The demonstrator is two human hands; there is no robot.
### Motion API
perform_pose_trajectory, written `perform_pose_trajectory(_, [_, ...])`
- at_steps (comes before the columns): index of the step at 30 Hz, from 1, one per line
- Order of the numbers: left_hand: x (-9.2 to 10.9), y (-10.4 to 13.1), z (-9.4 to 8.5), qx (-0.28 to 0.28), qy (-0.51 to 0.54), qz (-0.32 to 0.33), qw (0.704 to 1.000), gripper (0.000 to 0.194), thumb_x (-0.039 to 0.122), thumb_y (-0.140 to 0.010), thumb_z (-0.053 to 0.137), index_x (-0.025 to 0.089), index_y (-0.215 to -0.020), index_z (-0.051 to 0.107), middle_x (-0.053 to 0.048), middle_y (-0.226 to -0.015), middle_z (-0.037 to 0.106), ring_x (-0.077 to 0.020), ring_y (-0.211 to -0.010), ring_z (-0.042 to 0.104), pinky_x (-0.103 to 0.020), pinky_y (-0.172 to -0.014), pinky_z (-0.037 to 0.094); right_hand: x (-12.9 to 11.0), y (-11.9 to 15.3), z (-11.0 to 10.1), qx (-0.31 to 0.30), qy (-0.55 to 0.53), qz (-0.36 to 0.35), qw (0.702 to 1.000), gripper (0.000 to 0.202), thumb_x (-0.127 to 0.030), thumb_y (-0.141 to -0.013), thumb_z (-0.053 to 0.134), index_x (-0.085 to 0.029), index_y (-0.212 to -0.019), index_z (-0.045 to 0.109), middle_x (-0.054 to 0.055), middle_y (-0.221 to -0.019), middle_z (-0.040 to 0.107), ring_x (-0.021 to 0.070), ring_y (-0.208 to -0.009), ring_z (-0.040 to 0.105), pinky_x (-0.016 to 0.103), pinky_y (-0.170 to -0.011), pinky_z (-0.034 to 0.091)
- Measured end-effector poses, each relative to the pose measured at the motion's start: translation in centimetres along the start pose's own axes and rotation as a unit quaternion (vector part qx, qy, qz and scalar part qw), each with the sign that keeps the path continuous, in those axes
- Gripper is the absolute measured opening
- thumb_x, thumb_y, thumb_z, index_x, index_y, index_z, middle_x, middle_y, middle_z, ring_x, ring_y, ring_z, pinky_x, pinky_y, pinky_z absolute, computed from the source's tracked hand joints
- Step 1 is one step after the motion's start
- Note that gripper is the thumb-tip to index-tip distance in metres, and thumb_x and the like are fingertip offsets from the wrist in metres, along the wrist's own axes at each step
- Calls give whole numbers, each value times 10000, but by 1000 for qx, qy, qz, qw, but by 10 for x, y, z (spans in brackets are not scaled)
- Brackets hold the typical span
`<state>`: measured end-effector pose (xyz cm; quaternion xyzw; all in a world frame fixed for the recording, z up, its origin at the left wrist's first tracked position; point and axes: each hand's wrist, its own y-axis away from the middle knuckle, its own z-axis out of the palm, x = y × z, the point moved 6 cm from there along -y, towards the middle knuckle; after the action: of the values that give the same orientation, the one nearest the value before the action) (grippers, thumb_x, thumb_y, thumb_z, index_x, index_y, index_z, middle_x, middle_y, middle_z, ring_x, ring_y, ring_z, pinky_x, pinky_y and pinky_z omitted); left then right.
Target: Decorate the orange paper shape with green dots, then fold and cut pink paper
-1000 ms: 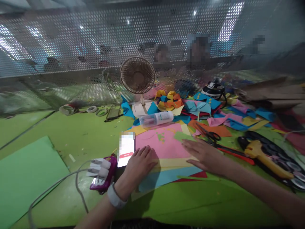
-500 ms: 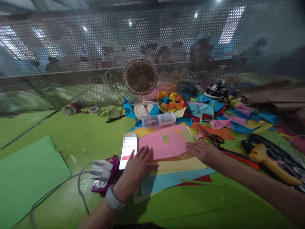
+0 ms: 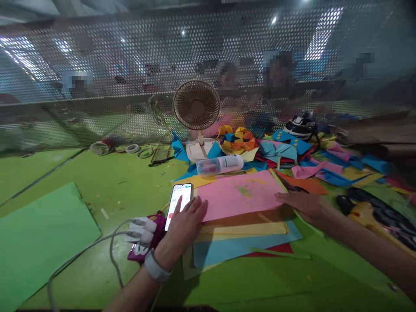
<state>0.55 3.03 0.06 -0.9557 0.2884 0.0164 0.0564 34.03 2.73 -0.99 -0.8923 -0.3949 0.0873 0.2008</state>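
Observation:
My left hand (image 3: 186, 223) rests with spread fingers on the left edge of a pink sheet of paper (image 3: 227, 199), partly over a lit phone (image 3: 182, 193) showing a timer. At the sheet's right edge is my right hand (image 3: 305, 208), fingers stretched out and touching the edge; its thumb is hidden. Small green and yellow paper bits (image 3: 243, 190) lie on the pink sheet. Beneath it are yellow sheets (image 3: 240, 229), a light blue sheet (image 3: 227, 251) and a red one (image 3: 279, 250). Dark scissors (image 3: 295, 189) show partly behind my right hand.
A purple power strip (image 3: 159, 229) with white chargers and cables sits left of the phone. Further left lies green paper (image 3: 42, 242). Behind are a clear bottle (image 3: 221, 164), a small fan (image 3: 196, 106) and folded coloured paper (image 3: 276, 149). A yellow-handled tool (image 3: 364, 214) lies right.
My right hand has slid right, from the top of the pink sheet to its right edge, and its arm now covers the red-handled tool. My left hand stays put. The view has shifted slightly.

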Motion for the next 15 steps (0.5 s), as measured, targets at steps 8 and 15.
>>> perform_pose_trajectory(8, [-8, -2, -42, 124, 133, 14, 983, 290, 189, -894, 487, 240, -1140, 631, -56, -1157, 681, -222, -1102, 613, -489, -1077, 307, 15, -16, -13, -3, -95, 116, 989, 273, -242, -904, 448, -228, -1080, 657, 71, -1063, 710, 268, -1085, 622, 430, -876, 537])
perform_pose_trajectory(15, [-35, -18, -70, 223, 240, -102, 939, 262, 352, -914, 499, 202, -972, 706, -50, -910, 746, -206, -815, 688, -362, -827, 510, 22, -60, -38, 109, -155, 224, 956, 211, -264, -874, 454, -219, -946, 647, 55, -937, 715, 223, -866, 670, 333, -747, 531])
